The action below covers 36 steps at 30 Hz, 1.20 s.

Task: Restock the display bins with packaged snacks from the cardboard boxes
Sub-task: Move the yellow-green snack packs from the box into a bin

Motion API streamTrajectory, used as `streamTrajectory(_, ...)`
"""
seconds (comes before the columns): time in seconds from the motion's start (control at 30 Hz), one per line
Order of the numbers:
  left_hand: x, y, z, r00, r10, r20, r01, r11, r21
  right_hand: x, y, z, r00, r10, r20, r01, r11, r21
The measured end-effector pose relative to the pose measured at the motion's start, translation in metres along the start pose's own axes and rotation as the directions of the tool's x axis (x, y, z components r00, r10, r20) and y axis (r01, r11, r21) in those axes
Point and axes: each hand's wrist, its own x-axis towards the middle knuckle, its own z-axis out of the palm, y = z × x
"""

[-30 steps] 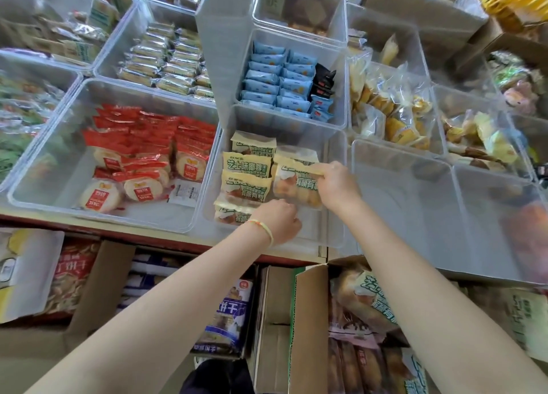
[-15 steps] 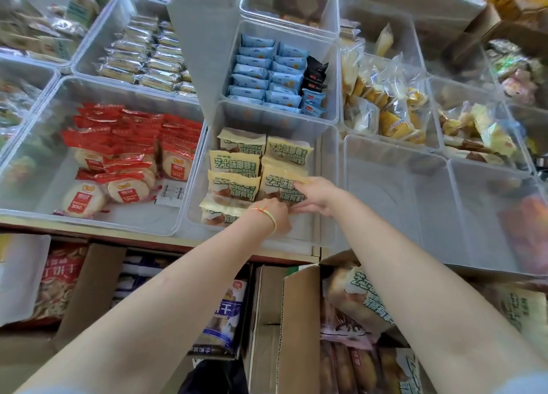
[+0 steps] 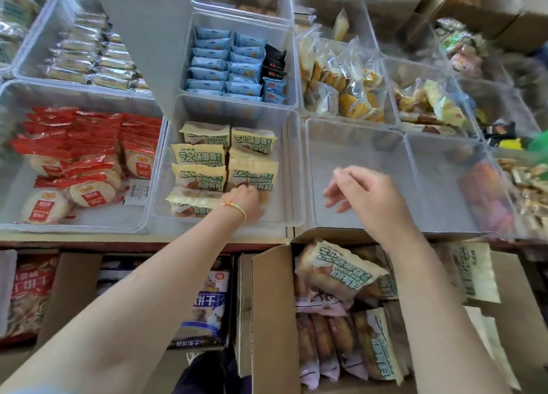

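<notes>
A clear display bin (image 3: 292, 168) in the middle holds several cream-and-green snack packs (image 3: 252, 172) in two columns. My left hand (image 3: 247, 202), with a thin band on the wrist, rests on the nearest packs at the bin's front; its fingers are hidden under the hand. My right hand (image 3: 366, 195) hovers, blurred, over the neighbouring bin (image 3: 355, 129) with fingers loosely spread and nothing in them. Below it, an open cardboard box (image 3: 267, 310) holds more of the same green-printed packs (image 3: 338, 270) and pale pink ones.
Red snack packs (image 3: 80, 156) fill the left bin, blue packs (image 3: 225, 64) the bin behind, yellow pastries (image 3: 347, 82) at the back right. A grey column (image 3: 148, 31) stands between bins. More cartons (image 3: 71, 292) with bagged snacks sit under the shelf edge.
My right hand has let go of the green pack in the middle bin and pulled back to the right, over the neighbouring bin. My left hand stays on the front packs.
</notes>
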Motion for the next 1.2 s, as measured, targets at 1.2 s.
streamTrajectory(1.2,-0.025,-0.030,-0.025,0.992,-0.092,0.092,0.107,0.170,-0.980,0.041,-0.008,0.031,0.955,-0.126,-0.270,0.231,0.884,0.406)
